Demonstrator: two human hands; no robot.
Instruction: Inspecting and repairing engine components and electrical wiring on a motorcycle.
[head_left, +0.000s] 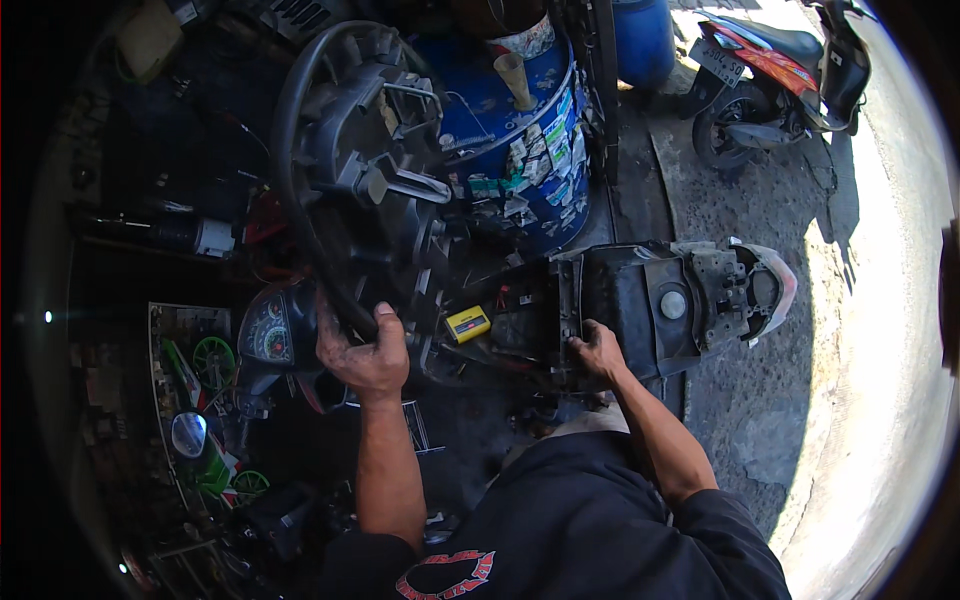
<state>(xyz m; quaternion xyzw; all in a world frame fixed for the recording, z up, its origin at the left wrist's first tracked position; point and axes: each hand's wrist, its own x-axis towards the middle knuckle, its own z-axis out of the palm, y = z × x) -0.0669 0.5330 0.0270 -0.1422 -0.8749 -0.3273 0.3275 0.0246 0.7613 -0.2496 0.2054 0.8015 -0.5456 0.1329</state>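
Observation:
My left hand (365, 355) is closed around the lower end of a black motorbike seat (340, 150). The seat is tilted up, and its ribbed plastic underside with brackets faces me. Below and to the right lies the seatless body of a motorbike (630, 290), with a round fuel cap (673, 305) toward its tail. My right hand (597, 350) grips the near side of the body beside a dark crosspiece (568, 300); some of its fingers are hidden. Between the two hands, a yellow box (467, 323), looking like a battery, sits in the open body.
Behind the seat stands a blue drum (530, 170) covered in torn labels, a funnel (514, 80) on top. A red and black scooter (765, 80) is parked at the far right. At left are the instrument panel (268, 335) and a round mirror (189, 434).

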